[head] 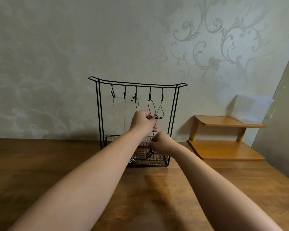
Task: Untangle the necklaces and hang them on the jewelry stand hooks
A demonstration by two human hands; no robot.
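Note:
A black wire jewelry stand [173,112] stands on the wooden table against the wall, with several hooks under its top bar and a mesh basket [160,161] at its base. A thin silver chain [114,117] hangs from the two left hooks. Dark cord necklaces [158,108] hang from the middle and right hooks and cross near small beads. My left hand [143,123] pinches these cords by the beads. Lower down, my right hand [162,141] grips a cord end over the basket. More beaded pieces lie in the basket, partly hidden by my arms.
A small two-tier wooden shelf [227,139] sits on the table to the right of the stand. A white box [252,109] rests on its top tier. The patterned wall is right behind the stand. The wooden table [40,164] stretches toward me.

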